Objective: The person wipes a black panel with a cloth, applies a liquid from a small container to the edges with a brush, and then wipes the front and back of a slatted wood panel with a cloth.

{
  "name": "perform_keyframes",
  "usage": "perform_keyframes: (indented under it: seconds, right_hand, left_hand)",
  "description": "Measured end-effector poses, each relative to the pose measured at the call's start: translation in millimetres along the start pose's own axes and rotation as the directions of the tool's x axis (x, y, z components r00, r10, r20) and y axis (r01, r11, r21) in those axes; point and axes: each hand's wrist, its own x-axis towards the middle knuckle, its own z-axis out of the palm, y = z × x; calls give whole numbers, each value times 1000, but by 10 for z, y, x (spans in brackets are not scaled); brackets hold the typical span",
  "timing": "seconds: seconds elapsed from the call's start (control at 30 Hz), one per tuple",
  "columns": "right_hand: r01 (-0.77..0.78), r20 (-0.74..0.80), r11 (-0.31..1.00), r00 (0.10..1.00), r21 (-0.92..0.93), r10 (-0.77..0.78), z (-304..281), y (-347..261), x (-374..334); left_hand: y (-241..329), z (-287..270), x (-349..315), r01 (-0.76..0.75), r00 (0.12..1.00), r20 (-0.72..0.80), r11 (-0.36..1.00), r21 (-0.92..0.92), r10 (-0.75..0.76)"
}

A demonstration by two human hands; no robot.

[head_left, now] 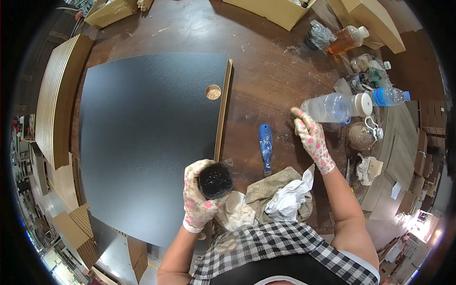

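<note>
My left hand (195, 199), in a white glove with pink flowers, is wrapped round a small round container of black, glossy stuff (215, 181). It is held over the near right corner of a dark grey panel (152, 137). A round hole (213, 92) is cut near the panel's far right corner. My right hand (311, 137), gloved the same way, has its fingers stretched out and holds nothing that I can see. Just beyond its fingertips lies a large clear bottle (330, 107) with a white cap. Between my hands a blue-handled tool (265, 145), smeared with white, rests on the table.
Crumpled rags (289, 202) lie close to my body. On the right are a blue-labelled water bottle (388, 97), a ball of twine (361, 136) and a bottle of amber liquid (346, 41). A stack of panels (61, 99) stands at left; cardboard boxes (268, 12) line the far edge.
</note>
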Motion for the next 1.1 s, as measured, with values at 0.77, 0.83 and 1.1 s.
perform_keyframes:
  seconds: [0.77, 0.83, 1.1]
  right_hand:
    - [835, 750, 522, 455, -172, -481, 210, -1332, -66]
    - [829, 755, 529, 461, -181, -466, 236, -1339, -72]
    - [771, 760, 623, 481, -130, -437, 306, -1285, -68]
  left_hand:
    - [183, 60, 243, 78, 992, 94, 993, 85, -86]
    - [180, 60, 253, 61, 993, 93, 993, 104, -71]
    - [172, 63, 250, 32, 995, 89, 990, 136, -45]
